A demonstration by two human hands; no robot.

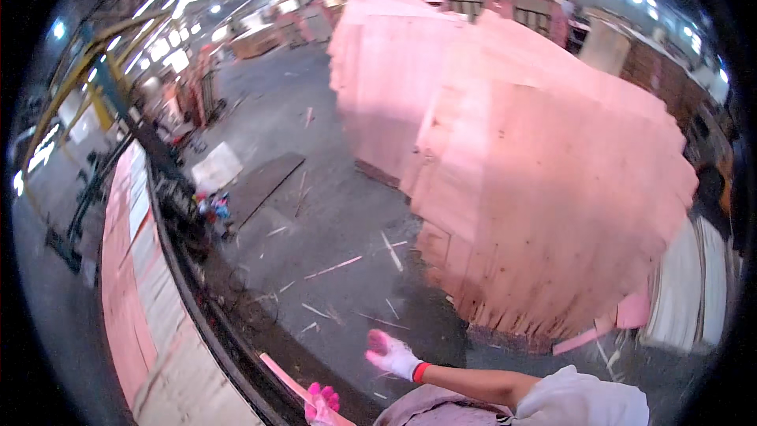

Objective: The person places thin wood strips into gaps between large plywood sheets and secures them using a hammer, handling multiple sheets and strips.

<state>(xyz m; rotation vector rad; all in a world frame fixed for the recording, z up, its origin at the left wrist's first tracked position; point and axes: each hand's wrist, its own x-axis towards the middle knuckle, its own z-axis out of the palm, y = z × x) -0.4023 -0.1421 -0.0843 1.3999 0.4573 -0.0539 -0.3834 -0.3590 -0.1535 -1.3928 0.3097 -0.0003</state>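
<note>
Low in the head view, my left hand, in a white glove with pink fingers, is closed around a narrow pink wood veneer strip. The strip points up and left beside the dark edge of a long conveyor-like bed. My right hand, gloved the same way with a red cuff, hangs over the floor to the right. Its thumb stands off from the fingers, and nothing shows in it. Along the bed at the left lie pink and pale veneer sheets.
Large stacks of pink veneer sheets stand ahead and right. Pale sheets sit beside them. Loose wood strips litter the grey floor. A dark flat board lies near the bed. A yellow frame rises at far left.
</note>
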